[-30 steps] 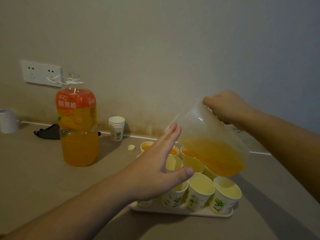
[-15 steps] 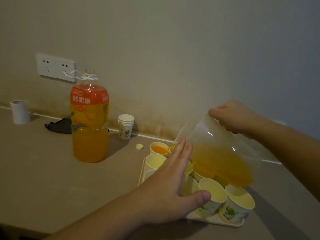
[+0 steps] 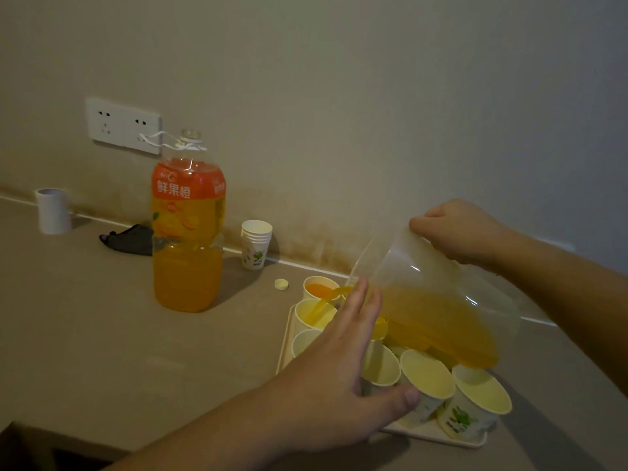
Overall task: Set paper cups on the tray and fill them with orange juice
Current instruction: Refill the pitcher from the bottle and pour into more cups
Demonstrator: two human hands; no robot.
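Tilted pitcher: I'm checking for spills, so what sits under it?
Under the pitcher stand paper cups on the tray; a juice stream lands in one cup. Cups directly beneath its juice-filled body are hidden.

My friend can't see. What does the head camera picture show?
A right hand tips a clear pitcher, pouring orange juice into a paper cup on a tray. The open left hand hovers over the cups.

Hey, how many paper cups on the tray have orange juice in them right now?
2 visible: the far-corner white paper cup already holds juice, and the paper cup just nearer is receiving the stream. The left hand and clear plastic jug may hide others.
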